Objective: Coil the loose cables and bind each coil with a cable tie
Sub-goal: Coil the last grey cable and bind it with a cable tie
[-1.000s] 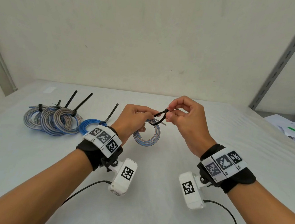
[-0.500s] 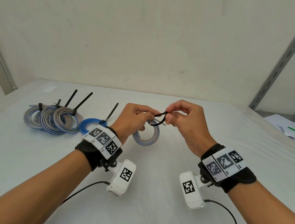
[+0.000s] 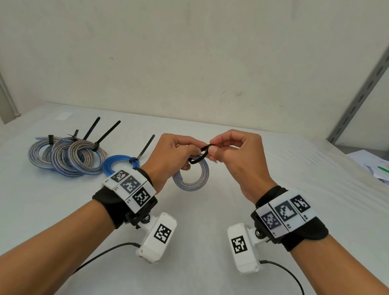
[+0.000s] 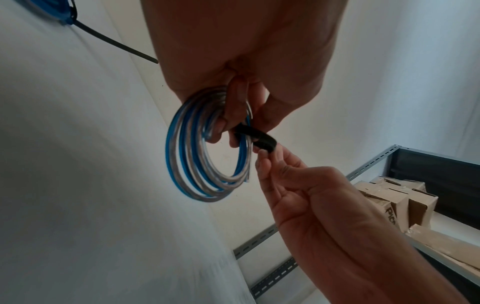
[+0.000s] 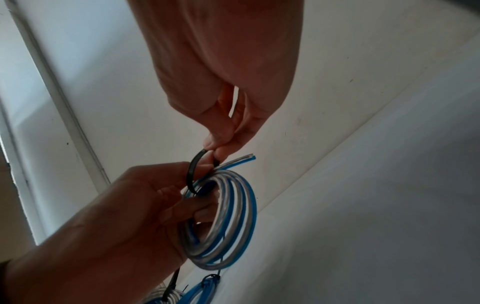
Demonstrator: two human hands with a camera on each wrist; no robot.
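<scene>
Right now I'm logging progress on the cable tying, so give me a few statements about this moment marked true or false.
1. The left hand holds the blue-and-silver cable coil above the white table. True.
2. The right hand pinches the black cable tie looped around that coil. True.
3. The solid blue coil on the table has no tie. False: a black tie binds it.
4. The right hand is empty. False: it grips the tie.
5. Bound coils lie to the left of the hands. True.
</scene>
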